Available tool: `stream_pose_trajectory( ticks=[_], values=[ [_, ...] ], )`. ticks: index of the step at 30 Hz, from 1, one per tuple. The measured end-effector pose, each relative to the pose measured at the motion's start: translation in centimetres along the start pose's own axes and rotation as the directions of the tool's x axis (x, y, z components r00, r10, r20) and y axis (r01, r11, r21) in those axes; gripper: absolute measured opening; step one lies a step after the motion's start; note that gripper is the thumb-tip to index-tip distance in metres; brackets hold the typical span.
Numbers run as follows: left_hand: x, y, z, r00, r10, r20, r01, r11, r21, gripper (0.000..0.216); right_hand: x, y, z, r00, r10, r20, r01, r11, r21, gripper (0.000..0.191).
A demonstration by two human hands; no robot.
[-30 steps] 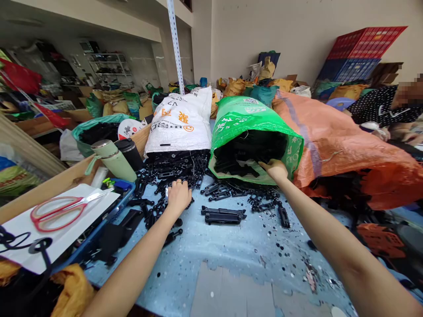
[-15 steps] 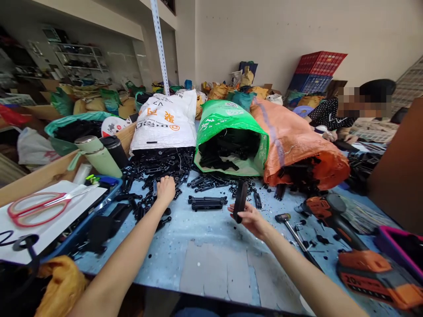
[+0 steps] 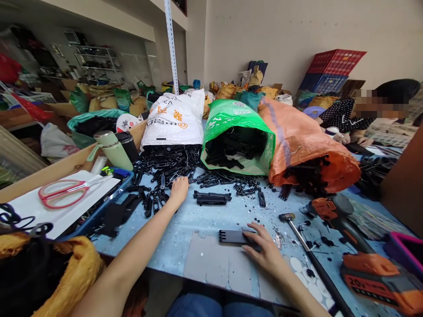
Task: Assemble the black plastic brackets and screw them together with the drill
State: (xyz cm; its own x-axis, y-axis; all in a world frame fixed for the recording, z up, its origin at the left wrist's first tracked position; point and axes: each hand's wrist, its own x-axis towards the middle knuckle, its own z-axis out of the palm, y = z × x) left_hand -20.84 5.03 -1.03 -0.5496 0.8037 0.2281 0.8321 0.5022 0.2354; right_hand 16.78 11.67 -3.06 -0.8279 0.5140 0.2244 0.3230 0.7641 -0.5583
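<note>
My right hand (image 3: 266, 248) is low over the grey patch on the table, thumb and fingers around the right end of a flat black bar (image 3: 230, 237). The bar lies nearly level, with a notched left end. My left hand (image 3: 180, 189) is closed at the edge of a pile of small black plastic arms (image 3: 161, 165); its fingertips are hidden, so whatever they hold cannot be made out. Between the hands and the sacks, a black jointed assembly (image 3: 212, 198) rests on the blue table (image 3: 172, 240).
White (image 3: 175, 119), green (image 3: 238, 114) and orange (image 3: 280, 132) sacks line the back. A hammer (image 3: 306, 246) and an orange-black power tool (image 3: 350, 242) lie at right. Scissors (image 3: 62, 193) and a flask (image 3: 112, 149) are at left. Another person (image 3: 350, 110) works at far right.
My right hand has brought the black bar down and nearer, from upright to lying flat over the grey patch. My left hand stays closed by the pile. The view has turned slightly left.
</note>
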Motion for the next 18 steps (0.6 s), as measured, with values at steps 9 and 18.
stream_pose_trajectory(
  ticks=[9, 18],
  values=[
    [-11.1, 8.6, -4.1, 0.964, 0.248, 0.096, -0.125, 0.742, -0.659, 0.039, 5.6, -5.8, 2.8, 0.971, 0.198, 0.133, -0.238, 0.791, 0.564, 0.051],
    [-14.5, 12.4, -5.4, 0.987, 0.159, 0.018, -0.09, 0.647, -0.757, 0.04, 5.6, -6.2, -0.1, 0.99, 0.064, 0.122, -0.134, 0.662, 0.737, 0.053]
  ],
)
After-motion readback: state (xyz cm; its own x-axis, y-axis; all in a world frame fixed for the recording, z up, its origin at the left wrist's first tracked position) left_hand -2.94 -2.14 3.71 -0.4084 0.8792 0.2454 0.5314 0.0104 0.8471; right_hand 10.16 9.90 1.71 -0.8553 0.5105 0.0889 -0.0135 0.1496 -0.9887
